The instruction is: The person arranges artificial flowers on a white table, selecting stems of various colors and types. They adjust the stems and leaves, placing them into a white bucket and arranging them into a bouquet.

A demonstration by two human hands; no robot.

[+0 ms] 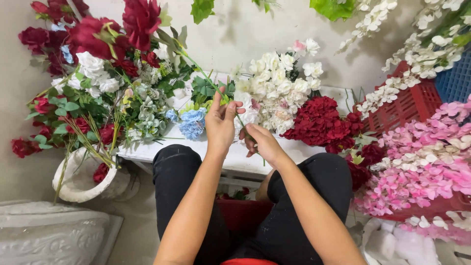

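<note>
My left hand point(221, 125) pinches a long green flower stem point(201, 71) that runs up and left to a dark red bloom point(140, 19). My right hand point(262, 143) grips the same stem lower down, near its bottom end. Both hands hover over a low white table point(147, 149), above my knees in black trousers. Right behind my hands lie a light blue flower cluster point(192, 122) and a bunch of white flowers point(277, 86).
A white vase point(81, 181) at the left holds red, white and grey-green flowers. Dark red blooms point(321, 122) lie on the table's right part. A red crate point(409, 105) and pink blossoms point(424, 162) crowd the right side. A carved white stand point(54, 235) sits lower left.
</note>
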